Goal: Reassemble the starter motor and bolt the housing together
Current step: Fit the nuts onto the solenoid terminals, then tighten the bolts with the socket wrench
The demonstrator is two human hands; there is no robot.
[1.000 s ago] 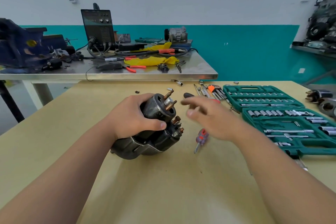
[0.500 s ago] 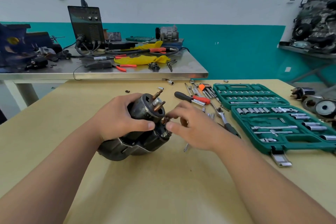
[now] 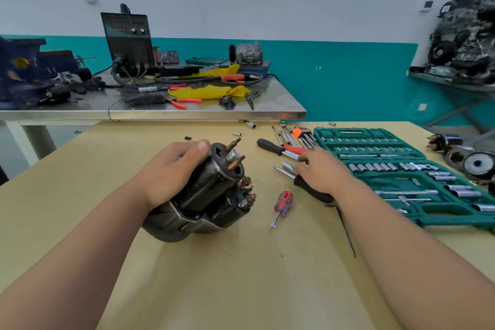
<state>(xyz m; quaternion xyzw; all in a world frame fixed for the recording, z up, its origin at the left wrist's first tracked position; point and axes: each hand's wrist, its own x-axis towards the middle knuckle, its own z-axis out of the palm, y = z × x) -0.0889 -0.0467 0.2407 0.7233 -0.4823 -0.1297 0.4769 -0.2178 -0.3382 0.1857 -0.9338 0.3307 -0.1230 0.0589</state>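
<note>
A: Hands?
B: Left hand (image 3: 174, 171) wrapped round the starter motor (image 3: 211, 195), thumb on top. Motor sits tilted on the worktop (image 3: 241, 276), copper studs (image 3: 233, 143) pointing up and away. Right hand (image 3: 322, 173) laid over a black-handled tool (image 3: 312, 190), fingertips by a chrome socket (image 3: 288, 166). Gripped or just touching, can't tell.
A: Risks?
B: Prob. three. One-handed hold on a round body: motor could roll once torque goes on. Studs stick out, so a slipped tool may chew the threads. And the small screwdriver (image 3: 283, 203) + long hex key (image 3: 345, 230) lie near the right wrist; a careless sweep would scatter them.
A: Surface, room?
B: Pale wood, looks smooth, prob. little grip. Green socket case (image 3: 356, 132) open to the right, loose sockets (image 3: 251, 125) at the far edge. Behind: steel table (image 3: 201, 114) w/ welder (image 3: 128, 43) + yellow rag (image 3: 211, 91). Teal-banded wall. Engine (image 3: 466, 40) on a shelf, far right.
</note>
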